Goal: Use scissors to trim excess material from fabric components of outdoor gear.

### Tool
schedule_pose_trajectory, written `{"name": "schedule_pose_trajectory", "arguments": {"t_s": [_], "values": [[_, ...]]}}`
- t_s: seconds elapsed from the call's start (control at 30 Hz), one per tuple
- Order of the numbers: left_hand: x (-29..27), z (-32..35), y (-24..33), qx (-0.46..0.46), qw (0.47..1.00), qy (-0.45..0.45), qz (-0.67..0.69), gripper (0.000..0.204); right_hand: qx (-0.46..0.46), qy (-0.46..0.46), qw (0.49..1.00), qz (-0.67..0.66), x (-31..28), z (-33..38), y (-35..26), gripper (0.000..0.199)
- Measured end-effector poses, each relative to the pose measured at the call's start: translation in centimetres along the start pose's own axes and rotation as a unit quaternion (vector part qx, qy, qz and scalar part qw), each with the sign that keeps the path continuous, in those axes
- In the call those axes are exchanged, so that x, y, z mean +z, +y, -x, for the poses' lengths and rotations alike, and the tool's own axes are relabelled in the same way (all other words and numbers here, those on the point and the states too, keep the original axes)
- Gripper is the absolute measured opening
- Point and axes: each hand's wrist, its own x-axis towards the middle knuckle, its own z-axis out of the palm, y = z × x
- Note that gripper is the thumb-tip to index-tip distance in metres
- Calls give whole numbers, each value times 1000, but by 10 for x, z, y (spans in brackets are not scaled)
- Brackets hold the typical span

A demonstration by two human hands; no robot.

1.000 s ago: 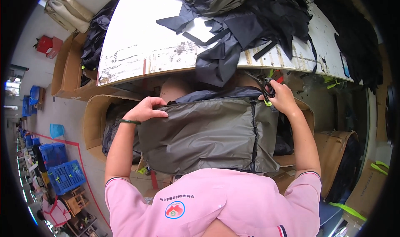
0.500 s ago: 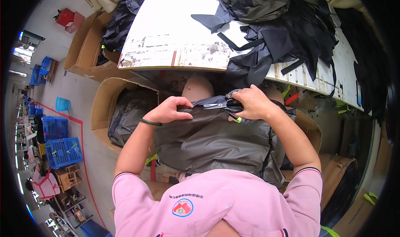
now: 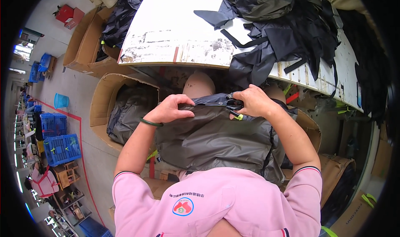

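Grey fabric lies lengthwise along the table's near edge; my left hand pinches it, right hand grips left-pointing scissors; lettering marks my shirt.

Head camera: left unit of a side-by-side fisheye pair, worn on the person. View upright, looking steeply down over the pink shirt, which fills the lower edge at close range. Both hands sit near mid-frame; white tabletop above them, farther off. Floor recedes at left. Straight edges bow; corners black.
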Motion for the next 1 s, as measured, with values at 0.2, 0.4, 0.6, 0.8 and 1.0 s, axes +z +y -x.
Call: {"name": "schedule_pose_trajectory", "arguments": {"t_s": [0.2, 0.4, 0.6, 0.8, 1.0], "values": [[1, 0, 1, 18, 1000, -2, -18, 31, -6, 5, 1000, 30, -3, 1, -2, 51], [2, 0, 4, 9, 1000, -3, -6, 32, -49, 53, 997, -4, -2, -4, -9, 51], [2, 2, 6, 5, 1000, 0, -23, 34, 2, -24, 999, 28, -2, -5, -9, 52], [2, 2, 4, 15, 999, 3, -31, 34, 5, -17, 1000, 24, 0, -3, -10, 51], [2, 3, 9, 18, 999, -6, -44, 35, -29, 32, 999, -4, 4, -5, -16, 52]]}}
